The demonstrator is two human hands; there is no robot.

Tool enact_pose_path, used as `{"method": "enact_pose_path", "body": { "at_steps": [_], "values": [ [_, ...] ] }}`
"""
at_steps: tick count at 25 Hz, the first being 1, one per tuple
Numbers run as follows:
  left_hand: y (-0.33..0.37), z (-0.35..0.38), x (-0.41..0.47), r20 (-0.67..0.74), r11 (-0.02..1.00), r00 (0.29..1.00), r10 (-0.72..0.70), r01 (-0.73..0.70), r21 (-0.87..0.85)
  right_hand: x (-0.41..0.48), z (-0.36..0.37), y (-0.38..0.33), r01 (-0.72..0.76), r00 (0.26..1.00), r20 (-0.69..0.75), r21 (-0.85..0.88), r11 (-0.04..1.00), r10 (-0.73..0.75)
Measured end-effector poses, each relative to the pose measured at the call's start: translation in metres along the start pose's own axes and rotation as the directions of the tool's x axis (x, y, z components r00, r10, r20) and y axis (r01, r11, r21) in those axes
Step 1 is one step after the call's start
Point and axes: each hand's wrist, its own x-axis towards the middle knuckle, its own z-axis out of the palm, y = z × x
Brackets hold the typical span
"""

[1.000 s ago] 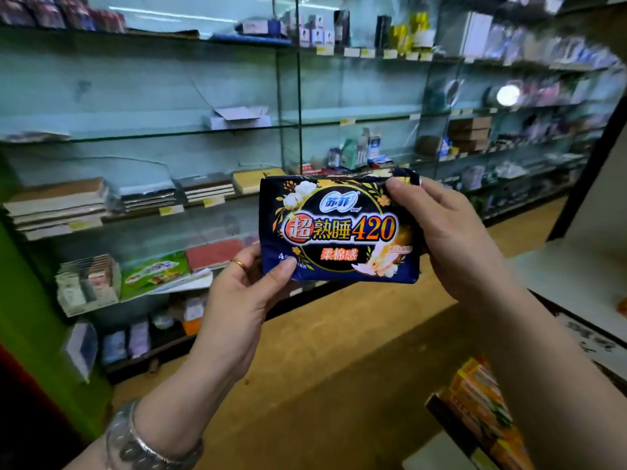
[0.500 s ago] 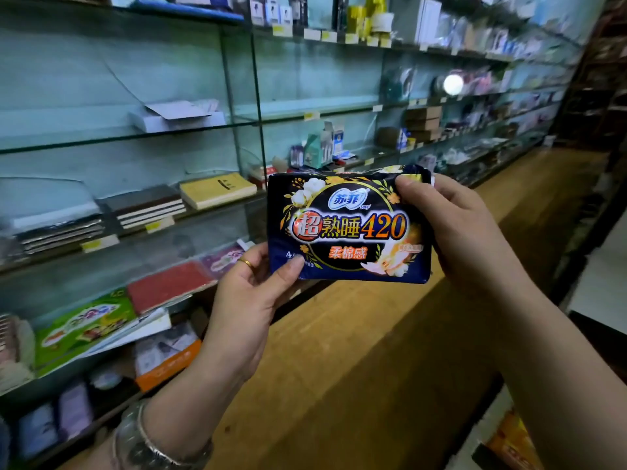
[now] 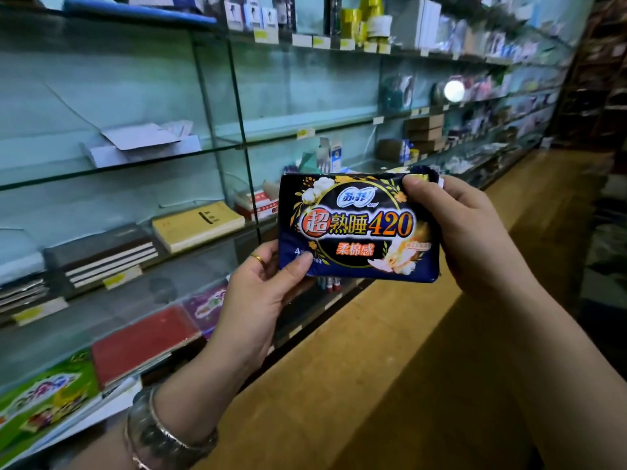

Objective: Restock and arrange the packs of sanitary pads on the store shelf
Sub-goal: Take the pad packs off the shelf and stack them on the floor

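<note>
Glass shelves [image 3: 68, 173] along store wall, part-filled. Pack of sanitary pads [image 3: 356, 228] held clear of shelves, clamped at opposite corners by fingers [image 3: 298, 266] of left hand [image 3: 258, 293] and right hand [image 3: 475, 239]. Judged unshelved; restocking outstanding.

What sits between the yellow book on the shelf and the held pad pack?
Head view: a red-and-white box lies between the yellow book and the pad pack.

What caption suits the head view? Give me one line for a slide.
Left hand and right hand hold a dark pack marked 420 before glass shelves.
</note>
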Motion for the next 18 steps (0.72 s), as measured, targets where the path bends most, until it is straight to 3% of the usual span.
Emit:
{"method": "enact_pose_path", "body": {
  "at_steps": [12,18],
  "values": [
    [-0.061,0.044,0.16,0.251,0.992,0.963,-0.093,0.111,-0.058,0.117,-0.037,0.037,0.001,0.974,-0.226,-0.061,0.998,-0.015],
    [-0.089,0.061,0.275,0.433,0.983,0.894,-0.113,0.163,-0.08,0.202,-0.039,0.059,0.013,0.913,-0.402,-0.155,0.988,-0.075]
  ]
}}
